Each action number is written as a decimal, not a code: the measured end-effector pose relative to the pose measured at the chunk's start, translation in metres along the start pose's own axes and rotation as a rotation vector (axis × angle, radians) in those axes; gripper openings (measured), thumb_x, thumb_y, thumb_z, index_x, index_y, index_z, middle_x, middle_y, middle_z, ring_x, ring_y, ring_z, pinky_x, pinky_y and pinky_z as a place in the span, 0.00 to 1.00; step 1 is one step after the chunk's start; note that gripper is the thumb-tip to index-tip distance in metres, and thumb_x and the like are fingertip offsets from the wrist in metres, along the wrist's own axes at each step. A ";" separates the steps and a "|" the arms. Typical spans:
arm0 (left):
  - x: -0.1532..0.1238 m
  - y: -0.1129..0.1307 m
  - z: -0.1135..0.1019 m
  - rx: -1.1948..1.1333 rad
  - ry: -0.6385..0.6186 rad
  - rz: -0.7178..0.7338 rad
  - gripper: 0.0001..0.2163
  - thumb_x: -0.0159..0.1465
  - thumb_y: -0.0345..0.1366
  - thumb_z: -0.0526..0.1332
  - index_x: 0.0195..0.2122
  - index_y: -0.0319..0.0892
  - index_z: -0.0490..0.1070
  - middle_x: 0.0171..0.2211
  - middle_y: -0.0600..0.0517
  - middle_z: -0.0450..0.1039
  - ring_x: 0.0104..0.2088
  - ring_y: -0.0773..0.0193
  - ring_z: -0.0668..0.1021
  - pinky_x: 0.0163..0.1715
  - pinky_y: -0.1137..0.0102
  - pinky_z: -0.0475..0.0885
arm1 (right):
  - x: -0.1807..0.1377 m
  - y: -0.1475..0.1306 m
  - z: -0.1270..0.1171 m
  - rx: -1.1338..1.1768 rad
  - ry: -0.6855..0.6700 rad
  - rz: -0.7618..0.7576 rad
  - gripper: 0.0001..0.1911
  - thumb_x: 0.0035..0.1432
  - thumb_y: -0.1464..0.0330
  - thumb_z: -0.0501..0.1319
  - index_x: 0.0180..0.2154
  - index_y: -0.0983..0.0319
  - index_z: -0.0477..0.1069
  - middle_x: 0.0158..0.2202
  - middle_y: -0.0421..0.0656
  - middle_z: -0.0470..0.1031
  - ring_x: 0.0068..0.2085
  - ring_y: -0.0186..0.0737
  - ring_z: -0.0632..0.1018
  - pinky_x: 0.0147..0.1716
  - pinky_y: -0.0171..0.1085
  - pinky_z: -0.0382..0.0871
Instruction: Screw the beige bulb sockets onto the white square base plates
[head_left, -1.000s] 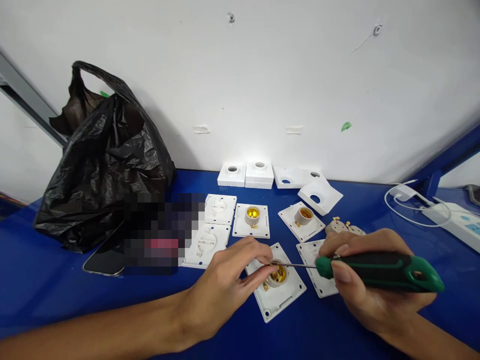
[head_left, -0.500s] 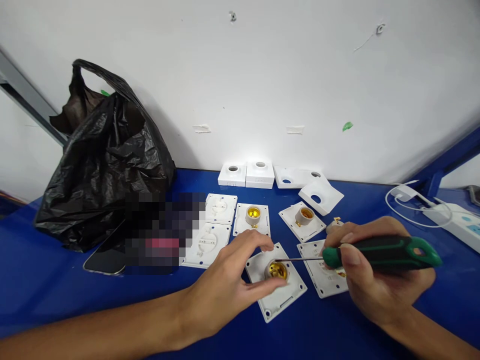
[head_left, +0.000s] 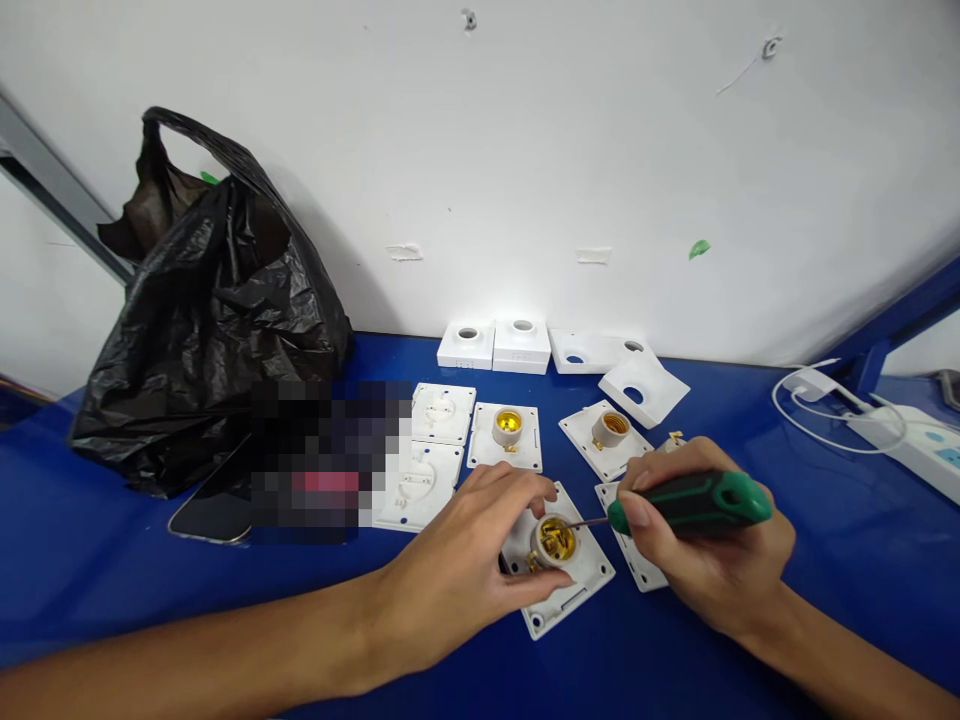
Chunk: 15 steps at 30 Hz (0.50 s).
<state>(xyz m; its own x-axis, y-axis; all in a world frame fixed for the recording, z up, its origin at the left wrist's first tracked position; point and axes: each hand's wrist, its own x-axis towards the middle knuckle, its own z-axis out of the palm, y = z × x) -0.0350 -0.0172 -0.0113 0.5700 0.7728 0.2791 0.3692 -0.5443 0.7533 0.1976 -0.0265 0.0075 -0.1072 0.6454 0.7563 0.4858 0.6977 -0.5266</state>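
In the head view my left hand (head_left: 469, 545) curves its fingers and thumb around a round lamp holder (head_left: 555, 545) with a brass-coloured inside. That lamp holder sits on a square white base plate (head_left: 562, 605), turned cornerwise on the table. My right hand (head_left: 724, 565) grips a green and black screwdriver (head_left: 686, 503), its shaft pointing left. The screwdriver's tip reaches into the lamp holder's opening, where its exact contact is hidden. Beneath my right hand lies another white base plate (head_left: 641, 565), partly covered.
Behind are two base plates with lamp holders (head_left: 508, 427) (head_left: 613, 430), plain white plates (head_left: 442, 412) and white covers (head_left: 521, 350) along the wall. A black plastic bag (head_left: 217, 320) and a phone (head_left: 210, 515) lie left; a power strip (head_left: 911, 440) with a white cable is right.
My right hand has moved left, and the screwdriver's tip has gone from the lamp holder's rim into its opening. The lamp holder has turned a little under my left hand.
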 end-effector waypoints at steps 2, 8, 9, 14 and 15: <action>0.000 0.000 0.000 0.010 -0.005 0.000 0.23 0.60 0.30 0.78 0.51 0.49 0.71 0.48 0.52 0.76 0.51 0.53 0.77 0.49 0.62 0.74 | 0.001 0.000 0.000 -0.016 -0.024 -0.010 0.07 0.62 0.69 0.71 0.36 0.57 0.73 0.26 0.37 0.76 0.25 0.40 0.82 0.22 0.36 0.77; 0.001 -0.001 0.001 0.043 -0.023 0.006 0.21 0.60 0.29 0.77 0.51 0.48 0.71 0.48 0.52 0.77 0.52 0.53 0.76 0.49 0.62 0.74 | 0.009 -0.008 -0.003 -0.021 -0.119 -0.041 0.09 0.65 0.65 0.69 0.37 0.56 0.69 0.25 0.36 0.77 0.25 0.39 0.82 0.19 0.32 0.74; 0.001 -0.001 0.001 0.046 -0.026 0.010 0.22 0.60 0.29 0.76 0.51 0.48 0.71 0.47 0.52 0.77 0.52 0.53 0.76 0.50 0.63 0.74 | 0.010 -0.010 -0.003 -0.023 -0.136 -0.046 0.09 0.66 0.65 0.69 0.37 0.56 0.69 0.24 0.36 0.76 0.24 0.38 0.82 0.18 0.32 0.73; 0.002 0.001 -0.001 0.045 -0.048 0.016 0.22 0.60 0.28 0.76 0.51 0.48 0.72 0.46 0.53 0.77 0.52 0.53 0.77 0.50 0.63 0.74 | 0.014 -0.015 -0.005 -0.035 -0.167 -0.084 0.09 0.67 0.66 0.68 0.36 0.56 0.68 0.23 0.35 0.75 0.22 0.36 0.80 0.18 0.32 0.72; 0.002 0.002 -0.001 0.043 -0.052 0.020 0.21 0.60 0.28 0.76 0.51 0.48 0.72 0.46 0.53 0.77 0.51 0.53 0.77 0.50 0.63 0.74 | 0.014 -0.014 -0.005 -0.037 -0.160 -0.083 0.09 0.66 0.66 0.68 0.36 0.56 0.68 0.23 0.35 0.75 0.22 0.36 0.80 0.17 0.32 0.72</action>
<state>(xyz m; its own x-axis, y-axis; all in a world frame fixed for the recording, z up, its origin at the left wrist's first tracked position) -0.0338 -0.0161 -0.0088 0.6147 0.7442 0.2614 0.3878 -0.5737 0.7214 0.1932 -0.0291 0.0274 -0.2836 0.6298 0.7231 0.5006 0.7404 -0.4486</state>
